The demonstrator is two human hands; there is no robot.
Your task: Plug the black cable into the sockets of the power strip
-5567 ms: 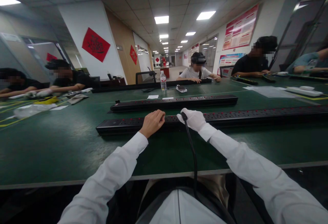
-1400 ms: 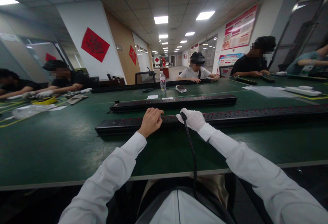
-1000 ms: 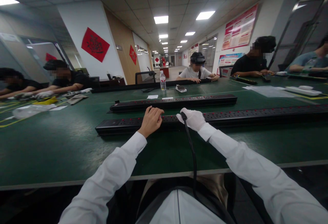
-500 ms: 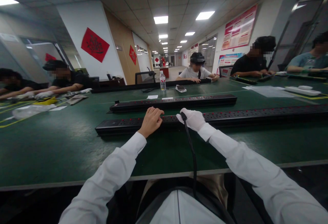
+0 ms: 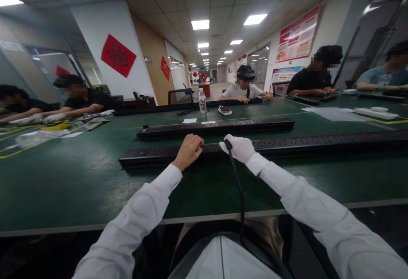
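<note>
A long black power strip [image 5: 287, 144] with rows of sockets and small red marks lies crosswise in front of me on the green table. My right hand [image 5: 241, 147], in a white glove, is closed round the black plug end [image 5: 228, 144] of a power cable [image 5: 238, 181], held at the strip's middle. The cable hangs down over the table edge to my lap. Bare and with its fingers curled, my left hand [image 5: 189, 149] is at the same strip, left of the glove. What its fingertips hold, if anything, is hidden.
Behind lies a shorter black power strip [image 5: 216, 129]. Farther back are a water bottle [image 5: 202, 101], a phone [image 5: 224, 109] and white paper [image 5: 189, 120]. A clear plastic bag [image 5: 41, 138] lies left, plastic sheeting [image 5: 334, 114] right. Several people sit around the table.
My left hand's fingers have curled in more, with the hand staying in about the same place. My right hand and the cable look unmoved.
</note>
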